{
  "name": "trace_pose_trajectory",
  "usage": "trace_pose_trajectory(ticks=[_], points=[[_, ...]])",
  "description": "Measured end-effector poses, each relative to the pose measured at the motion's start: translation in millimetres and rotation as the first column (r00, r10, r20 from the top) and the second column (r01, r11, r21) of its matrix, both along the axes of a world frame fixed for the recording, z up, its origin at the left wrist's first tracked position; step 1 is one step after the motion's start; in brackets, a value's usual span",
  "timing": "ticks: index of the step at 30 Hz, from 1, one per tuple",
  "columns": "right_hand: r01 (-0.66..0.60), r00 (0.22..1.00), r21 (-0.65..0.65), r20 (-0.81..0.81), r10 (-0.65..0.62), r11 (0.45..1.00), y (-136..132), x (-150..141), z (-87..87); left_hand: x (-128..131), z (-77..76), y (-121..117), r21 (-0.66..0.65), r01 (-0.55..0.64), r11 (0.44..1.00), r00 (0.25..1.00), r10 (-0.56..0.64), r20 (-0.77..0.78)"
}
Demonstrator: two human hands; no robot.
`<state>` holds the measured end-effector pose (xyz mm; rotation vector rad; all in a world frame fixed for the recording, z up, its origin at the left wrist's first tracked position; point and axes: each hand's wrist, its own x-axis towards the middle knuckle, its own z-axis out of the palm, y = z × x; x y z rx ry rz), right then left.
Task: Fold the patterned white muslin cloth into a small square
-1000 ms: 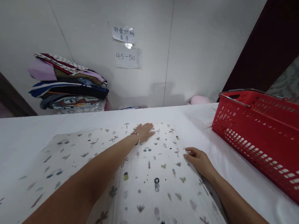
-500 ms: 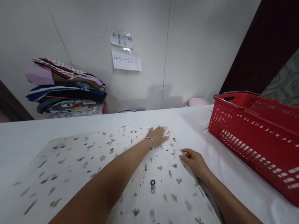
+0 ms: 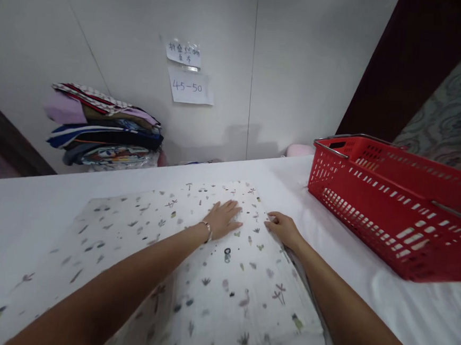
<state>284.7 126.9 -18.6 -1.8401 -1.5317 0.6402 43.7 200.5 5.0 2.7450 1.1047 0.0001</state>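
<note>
A white cloth (image 3: 222, 278) printed with small plants, birds and rainbows lies spread in front of me, folded over in layers on its right part. My left hand (image 3: 222, 220), with a bracelet at the wrist, rests flat on its upper layer with the fingers spread. At the cloth's right edge is my right hand (image 3: 284, 230), its thumb and forefinger slightly apart and touching the border. The other fingers of that hand are curled and partly hidden.
A red plastic basket (image 3: 374, 216) with metal handles stands on the white-covered table (image 3: 293, 185) at the right. Folded fabrics (image 3: 106, 131) are piled at the back left by the wall. Two paper signs (image 3: 191, 87) hang on the wall, and something pink (image 3: 300, 150) lies at the table's far edge.
My left hand has slid back toward me and a little left over the cloth, still flat. My right hand stays at the right edge. The view has shifted slightly.
</note>
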Motion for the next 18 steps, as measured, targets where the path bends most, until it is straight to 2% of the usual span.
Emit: trace_pose_trajectory(ticks=[4,8,11,14,18], points=[[0.002,0.999,-0.025,0.042,-0.001,1.000,-5.9,-2.7,7.4,-64.4,-2.5,-77.3,-0.014,0.071,0.997,0.997,-0.072,-0.034],[-0.042,0.998,-0.068,0.039,0.044,0.997,-26.8,1.3,16.7,-126.3,-4.3,-152.9,0.076,0.077,0.994,0.996,-0.074,-0.042],[-0.062,0.998,-0.104,0.011,0.064,0.993,-58.9,11.5,22.0,-166.4,-6.3,-197.7,0.189,0.034,0.981,0.999,-0.033,-0.009],[-0.043,0.999,-0.113,-0.023,0.041,0.993,-102.9,21.8,25.6,-198.2,-11.6,-231.4,0.289,-0.007,0.957,1.000,0.001,0.019],[-0.009,0.998,-0.112,-0.067,0.002,0.994,-161.2,27.5,28.2,-218.5,-19.6,-261.3,0.371,-0.066,0.926,0.996,0.040,0.077]])
